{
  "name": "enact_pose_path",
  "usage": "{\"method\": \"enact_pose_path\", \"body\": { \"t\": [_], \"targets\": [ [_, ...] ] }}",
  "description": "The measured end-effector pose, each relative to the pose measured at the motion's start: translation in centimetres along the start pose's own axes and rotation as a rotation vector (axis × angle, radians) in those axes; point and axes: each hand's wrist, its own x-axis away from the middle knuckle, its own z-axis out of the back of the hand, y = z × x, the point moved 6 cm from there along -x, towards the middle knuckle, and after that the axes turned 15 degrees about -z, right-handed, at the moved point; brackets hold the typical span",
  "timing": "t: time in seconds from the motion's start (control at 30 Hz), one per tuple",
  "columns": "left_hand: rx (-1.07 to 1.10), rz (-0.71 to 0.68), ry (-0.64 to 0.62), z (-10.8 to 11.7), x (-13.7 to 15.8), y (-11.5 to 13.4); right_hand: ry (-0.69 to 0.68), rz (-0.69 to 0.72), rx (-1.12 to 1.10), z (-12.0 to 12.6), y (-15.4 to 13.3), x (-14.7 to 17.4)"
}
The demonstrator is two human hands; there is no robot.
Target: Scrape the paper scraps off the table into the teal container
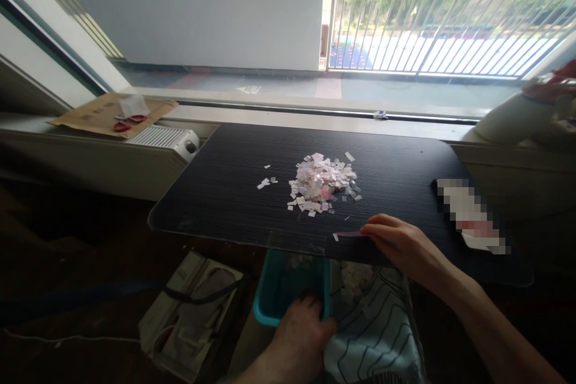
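A heap of small white and pinkish paper scraps (pixel 321 180) lies mid-table, with a few loose pieces to its left. My right hand (pixel 402 243) is closed at the table's front edge, pinching a thin pinkish strip (pixel 351 234) whose tip touches a single scrap (pixel 335 237). Below the edge stands a turquoise plastic bin (pixel 266 319) with some scraps inside. My left hand (pixel 302 327) grips its near right rim, fingers inside and thumb outside. Beside the bin, a pale cloth with dark wavy lines (pixel 373 324) lies over my lap, with more scraps on it.
The dark table (pixel 225 192) meets the window sill. On the left, red-handled scissors (pixel 130 123) lie on a brown envelope (pixel 99 113) beside a white radiator (pixel 164 138). A blurred-out flat object (pixel 470 216) is at the table's right. An open box (pixel 193 312) stands on the floor.
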Motion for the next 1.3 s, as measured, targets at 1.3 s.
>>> {"method": "enact_pose_path", "body": {
  "t": [1.3],
  "targets": [
    [0.003, 0.011, -0.002, -1.0, -0.4, -0.7, 0.284, -0.233, 0.361, -0.5, -0.2, -3.4]
  ]
}}
